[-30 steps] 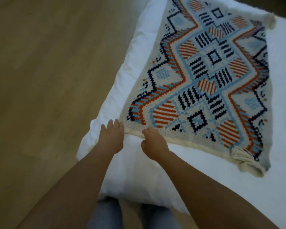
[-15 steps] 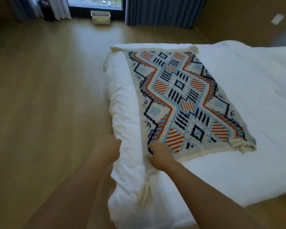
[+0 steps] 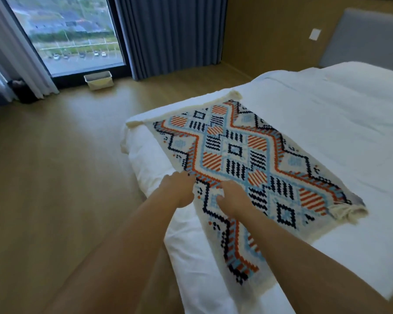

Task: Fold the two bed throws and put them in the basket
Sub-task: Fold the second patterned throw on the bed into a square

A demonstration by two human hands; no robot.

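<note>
The left hand [image 3: 179, 191] is closed on the near left edge of the patterned throw [image 3: 243, 155], the cloth pinched under curled fingers. The right hand [image 3: 233, 198] is set just beside it, fingers bent down onto the weave; whether cloth is gathered inside that hand cannot be told, since the palm faces away. Both forearms reach in from the foot corner of the bed [image 3: 327, 114].

The throw is spread on the white duvet, slightly askew to the mattress edge, with one strip trailing toward the viewer between the arms and tasselled corners lying at the far left [image 3: 134, 123] and near right [image 3: 347, 211].

The step in hand is judged to be the first fold. It would be done well if the grasped edge were lifted evenly with the hands drawn apart toward the corners, then carried across so that edge meets edge and the tassels align; the trailing strip should be drawn up first, or the fold will bunch. The soft weave is likely to sag between close-set hands.

One throw is visible; the second is not in view. One basket [image 3: 98, 80] is seen, standing on the wooden floor by the window [image 3: 73, 35], well apart from the bed. Two hands are counted, and one bed.
</note>
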